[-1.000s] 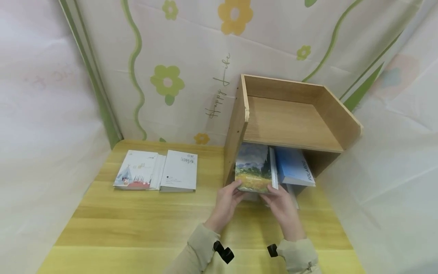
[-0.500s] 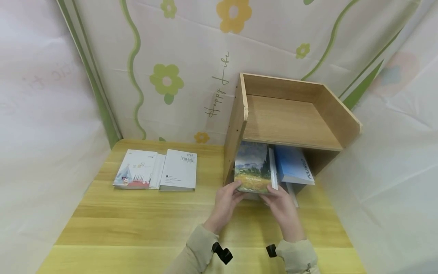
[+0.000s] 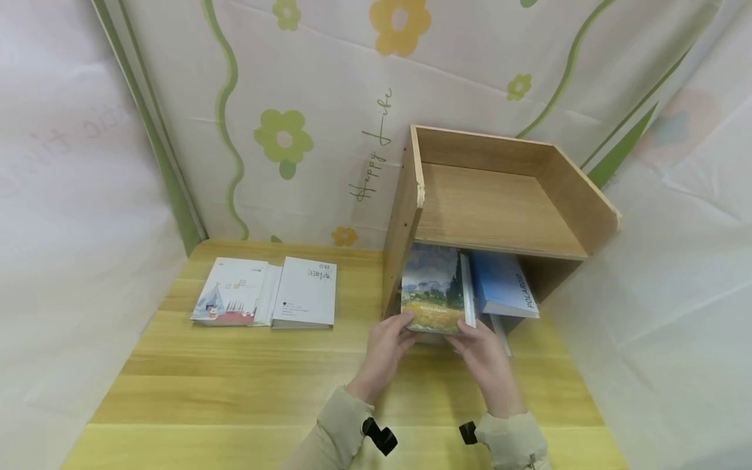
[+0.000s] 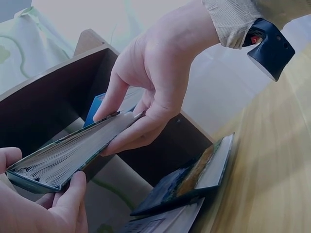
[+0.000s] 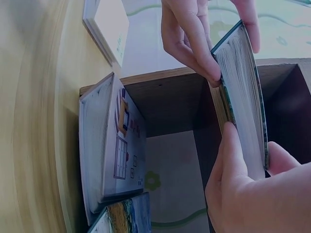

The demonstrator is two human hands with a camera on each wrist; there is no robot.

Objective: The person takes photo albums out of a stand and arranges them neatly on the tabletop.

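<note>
A photo album [image 3: 433, 295] with a painted landscape on its cover lies partly inside the lower compartment of a wooden shelf [image 3: 478, 203]. My left hand [image 3: 380, 356] pinches its front left corner, thumb on top and fingers beneath. At the front right corner, my right hand [image 3: 485, 360] grips it the same way. The left wrist view shows its page edges [image 4: 68, 154] between both hands. To its right in the compartment is a blue album [image 3: 506, 284] marked POLAROID. Lower down, the right wrist view shows a white album [image 5: 109, 145] and another landscape-covered album [image 5: 127, 216].
Two pale albums lie on the wooden table at the left, one with a tent picture [image 3: 232, 290] and one mostly white [image 3: 305, 290]. The shelf's left side panel [image 3: 405, 222] stands close beside the held album. A flower-patterned curtain [image 3: 329, 98] hangs behind.
Both hands keep their hold on the landscape album, which has shifted very slightly toward me. The head view has moved a little.
</note>
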